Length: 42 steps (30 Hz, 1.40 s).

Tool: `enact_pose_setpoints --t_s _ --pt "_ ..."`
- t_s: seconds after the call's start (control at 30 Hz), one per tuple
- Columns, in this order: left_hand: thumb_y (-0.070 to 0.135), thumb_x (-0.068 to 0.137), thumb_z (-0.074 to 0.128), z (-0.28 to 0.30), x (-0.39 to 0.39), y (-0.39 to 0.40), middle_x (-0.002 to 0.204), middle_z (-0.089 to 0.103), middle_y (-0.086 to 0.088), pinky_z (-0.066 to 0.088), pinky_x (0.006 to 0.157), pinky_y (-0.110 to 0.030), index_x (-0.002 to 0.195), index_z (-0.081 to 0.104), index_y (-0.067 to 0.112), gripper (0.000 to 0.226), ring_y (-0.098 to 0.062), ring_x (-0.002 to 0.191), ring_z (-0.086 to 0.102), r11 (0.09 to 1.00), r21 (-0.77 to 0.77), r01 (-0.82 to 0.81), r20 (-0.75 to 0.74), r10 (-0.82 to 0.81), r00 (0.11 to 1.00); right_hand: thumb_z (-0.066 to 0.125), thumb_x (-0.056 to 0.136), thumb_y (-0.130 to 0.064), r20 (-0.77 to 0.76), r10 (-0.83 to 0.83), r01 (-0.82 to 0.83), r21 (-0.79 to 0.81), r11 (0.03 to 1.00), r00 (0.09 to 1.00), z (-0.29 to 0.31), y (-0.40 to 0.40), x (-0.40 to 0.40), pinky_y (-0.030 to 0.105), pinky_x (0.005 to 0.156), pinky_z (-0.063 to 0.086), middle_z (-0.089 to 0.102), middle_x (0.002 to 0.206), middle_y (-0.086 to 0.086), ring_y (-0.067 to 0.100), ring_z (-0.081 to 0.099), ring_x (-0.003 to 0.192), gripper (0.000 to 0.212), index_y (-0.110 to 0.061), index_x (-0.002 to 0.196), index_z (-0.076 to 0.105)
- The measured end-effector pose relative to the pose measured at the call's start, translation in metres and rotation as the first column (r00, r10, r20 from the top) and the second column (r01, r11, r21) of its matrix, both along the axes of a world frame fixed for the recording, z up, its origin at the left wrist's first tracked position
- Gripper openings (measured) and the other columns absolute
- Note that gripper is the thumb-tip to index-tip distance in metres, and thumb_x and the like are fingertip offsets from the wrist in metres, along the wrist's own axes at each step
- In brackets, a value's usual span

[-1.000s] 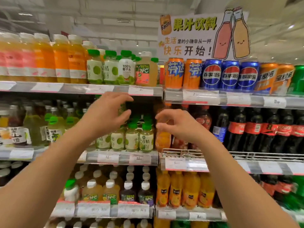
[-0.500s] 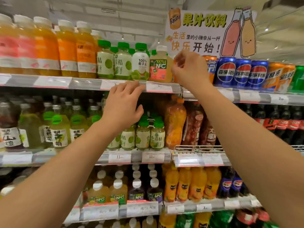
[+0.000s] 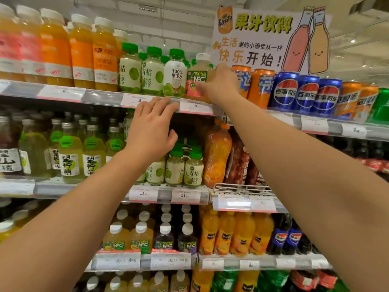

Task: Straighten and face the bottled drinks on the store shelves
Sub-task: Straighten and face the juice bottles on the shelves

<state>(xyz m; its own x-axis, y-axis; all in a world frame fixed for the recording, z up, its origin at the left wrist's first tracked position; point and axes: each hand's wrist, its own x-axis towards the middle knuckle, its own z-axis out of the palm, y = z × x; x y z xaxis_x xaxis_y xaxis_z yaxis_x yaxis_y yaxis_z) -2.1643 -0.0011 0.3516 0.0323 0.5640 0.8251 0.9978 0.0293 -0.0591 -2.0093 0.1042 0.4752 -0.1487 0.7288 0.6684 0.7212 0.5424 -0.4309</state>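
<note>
The landmark here is the NFC bottle [image 3: 199, 77], a pale juice bottle with a white cap and a pink-and-green label, standing upright at the front edge of the top shelf [image 3: 101, 97]. The person's right hand [image 3: 221, 84] is raised to that bottle and lies against its right side, the thumb across the lower label; the fingers seem to wrap round behind the bottle, though they are hidden and the hand is blurred, so the grip itself cannot be made out for certain. Just left of the NFC bottle stands a white coconut water bottle [image 3: 174, 75] with a green cap, and left of that two green-capped kumquat juice bottles [image 3: 151, 73], all with labels facing out. Further left along the same shelf runs a row of tall orange juice bottles [image 3: 82, 51]. Just right of the NFC bottle, partly behind the right hand, are orange Fanta cans [image 3: 261, 87], then blue Pepsi cans [image 3: 305, 94]. Below and left of the NFC bottle, the left hand [image 3: 150, 131] hangs spread and relaxed, holding nothing, its fingertips [image 3: 166, 102] at the price rail of the top shelf. Above and right of the NFC bottle a printed juice sign [image 3: 263, 39] rises over the cans.
</note>
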Motion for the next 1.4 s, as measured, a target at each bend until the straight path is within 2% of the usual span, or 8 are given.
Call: enact_pose_setpoints --t_s 0.1,0.27,0.53,0.63,0.83,1.0,1.17,1.4 --pt "0.029 0.088 0.062 0.000 0.010 -0.002 0.159 0.038 -0.007 0.016 0.123 -0.054 0.148 0.041 0.022 0.065 -0.031 0.149 0.028 0.998 -0.036 -0.049 0.045 0.051 0.998 0.078 0.085 -0.043 0.000 0.024 -0.024 0.010 1.000 1.000 0.001 -0.007 0.005 0.033 0.071 0.048 0.059 0.102 0.002 0.020 0.059 0.093 0.046 -0.015 0.111 0.053" --pt "0.030 0.091 0.059 0.001 0.026 -0.007 0.167 0.022 -0.005 0.008 0.124 -0.056 0.155 0.029 0.023 0.071 -0.031 0.154 0.014 0.978 -0.125 -0.167 0.085 0.178 0.980 0.079 0.083 -0.038 -0.032 0.061 -0.052 0.230 0.972 0.998 -0.010 -0.025 0.022 0.038 0.086 0.052 0.061 0.120 0.007 0.025 0.060 0.108 0.060 -0.013 0.129 0.050" --pt "0.036 0.091 0.063 0.008 0.046 -0.021 0.170 0.007 -0.004 0.015 0.123 -0.057 0.160 0.013 0.027 0.086 -0.031 0.156 0.003 0.937 -0.279 -0.209 0.146 0.256 0.956 0.080 0.079 -0.043 -0.174 0.267 -0.186 0.379 0.906 0.948 -0.051 -0.072 0.068 0.033 0.081 0.046 0.064 0.120 0.002 0.024 0.057 0.110 0.067 -0.015 0.131 0.047" --pt "0.036 0.093 0.062 0.000 0.048 -0.048 0.169 0.011 -0.003 0.019 0.124 -0.050 0.159 0.025 0.027 0.076 -0.028 0.155 0.010 0.947 -0.300 -0.114 0.154 0.166 0.974 0.079 0.077 -0.045 -0.218 0.349 -0.265 0.336 0.904 0.912 -0.078 -0.089 0.079 0.037 0.088 0.049 0.064 0.121 0.001 0.023 0.058 0.110 0.068 -0.015 0.130 0.048" --pt "0.035 0.099 0.057 -0.052 0.034 -0.135 0.138 0.061 0.006 0.047 0.104 -0.037 0.136 0.060 0.024 0.038 -0.014 0.126 0.056 0.903 -0.429 0.014 0.218 0.088 0.972 0.075 0.074 -0.058 -0.308 0.487 -0.450 0.187 0.873 0.818 -0.147 -0.120 0.089 0.043 0.079 0.057 0.064 0.109 -0.005 0.018 0.064 0.095 0.066 -0.021 0.123 0.051" --pt "0.040 0.099 0.057 -0.112 -0.001 -0.190 0.119 0.066 0.018 0.053 0.094 -0.032 0.130 0.065 0.029 0.033 -0.002 0.109 0.062 0.817 -0.576 0.017 0.329 0.213 0.920 0.083 0.073 -0.056 -0.350 0.510 -0.534 0.032 0.845 0.785 -0.206 -0.142 0.073 0.036 0.081 0.059 0.063 0.114 -0.010 0.013 0.062 0.102 0.065 -0.028 0.122 0.051" --pt "0.047 0.098 0.055 -0.171 -0.063 -0.203 0.123 0.069 0.016 0.053 0.085 -0.026 0.128 0.066 0.031 0.035 -0.001 0.103 0.064 0.717 -0.697 -0.001 0.305 0.297 0.905 0.086 0.073 -0.049 -0.382 0.481 -0.558 -0.120 0.821 0.789 -0.251 -0.160 0.046 0.015 0.074 0.053 0.063 0.112 -0.018 -0.001 0.062 0.098 0.060 -0.035 0.119 0.050" --pt "0.044 0.097 0.056 -0.222 -0.156 -0.177 0.129 0.066 0.013 0.047 0.083 -0.024 0.133 0.063 0.032 0.038 -0.006 0.110 0.063 0.670 -0.740 0.056 0.346 0.309 0.886 0.086 0.072 -0.047 -0.318 0.333 -0.429 -0.308 0.849 0.888 -0.301 -0.175 -0.014 0.033 0.079 0.059 0.063 0.107 -0.018 0.008 0.064 0.096 0.059 -0.039 0.117 0.047"
